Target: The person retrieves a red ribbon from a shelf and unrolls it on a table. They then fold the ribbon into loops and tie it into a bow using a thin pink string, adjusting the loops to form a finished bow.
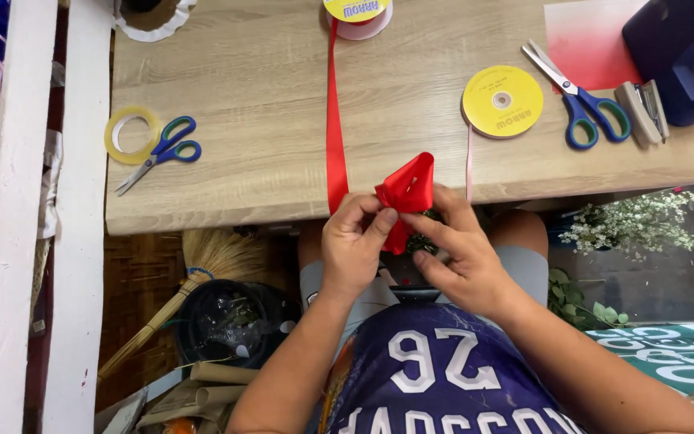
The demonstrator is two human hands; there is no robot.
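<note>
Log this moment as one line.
left hand: pinching red ribbon | right hand: pinching same folded loop | ribbon runs to spool | place: table edge

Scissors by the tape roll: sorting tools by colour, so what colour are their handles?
Blue and green handles on the scissors, beside the tape roll; head view shows it.

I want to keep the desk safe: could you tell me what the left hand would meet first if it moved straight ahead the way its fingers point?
Probably the folded red ribbon loop that the left hand already pinches.
</note>
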